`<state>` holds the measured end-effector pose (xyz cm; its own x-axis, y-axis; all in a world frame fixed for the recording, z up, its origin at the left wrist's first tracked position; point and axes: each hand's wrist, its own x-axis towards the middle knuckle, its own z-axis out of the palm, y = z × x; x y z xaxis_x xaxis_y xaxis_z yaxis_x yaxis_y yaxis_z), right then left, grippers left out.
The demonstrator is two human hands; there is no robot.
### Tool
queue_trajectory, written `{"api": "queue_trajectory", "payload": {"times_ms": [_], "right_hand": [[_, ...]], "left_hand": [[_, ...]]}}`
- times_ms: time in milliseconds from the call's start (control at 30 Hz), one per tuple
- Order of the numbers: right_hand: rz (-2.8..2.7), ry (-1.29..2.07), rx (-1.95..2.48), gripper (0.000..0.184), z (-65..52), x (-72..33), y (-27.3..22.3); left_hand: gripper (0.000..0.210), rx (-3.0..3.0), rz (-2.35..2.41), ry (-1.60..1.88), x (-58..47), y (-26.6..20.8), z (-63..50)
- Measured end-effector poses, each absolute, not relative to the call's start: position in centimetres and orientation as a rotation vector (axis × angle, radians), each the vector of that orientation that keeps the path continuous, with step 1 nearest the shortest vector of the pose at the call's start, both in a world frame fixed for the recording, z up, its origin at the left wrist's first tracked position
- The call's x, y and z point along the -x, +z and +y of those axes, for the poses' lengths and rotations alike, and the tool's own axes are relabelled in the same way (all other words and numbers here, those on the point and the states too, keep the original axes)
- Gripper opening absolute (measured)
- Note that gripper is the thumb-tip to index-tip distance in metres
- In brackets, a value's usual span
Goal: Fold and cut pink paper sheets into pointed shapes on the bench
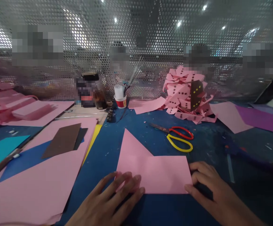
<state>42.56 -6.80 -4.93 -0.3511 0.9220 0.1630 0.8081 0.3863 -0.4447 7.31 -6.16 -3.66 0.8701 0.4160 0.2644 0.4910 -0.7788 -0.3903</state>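
A folded pink paper sheet (150, 169) lies on the blue table (108, 157) in front of me. My left hand (113, 201) presses flat on its lower left corner, fingers spread. At the sheet's right edge, my right hand (207, 185) pinches the lower right corner with thumb and fingers. One pointed flap of the sheet sticks up toward the far left.
Scissors (179, 138) with red and yellow handles lie beyond the sheet. A heap of pink cut pieces (188, 94) sits at the back, near a small cup (120, 101) and a dark jar (89, 89). Pink, brown and blue sheets (44, 163) are stacked at left; purple paper (259, 119) at right.
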Motion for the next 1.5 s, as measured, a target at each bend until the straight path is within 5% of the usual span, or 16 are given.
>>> {"api": "queue_trajectory", "payload": {"times_ms": [1500], "right_hand": [[-2.267, 0.328, 1.512, 0.020, -6.2, -41.7, -4.2]], "left_hand": [[0.052, 2.720, -0.905, -0.315, -7.5, -5.3, -6.6]]}}
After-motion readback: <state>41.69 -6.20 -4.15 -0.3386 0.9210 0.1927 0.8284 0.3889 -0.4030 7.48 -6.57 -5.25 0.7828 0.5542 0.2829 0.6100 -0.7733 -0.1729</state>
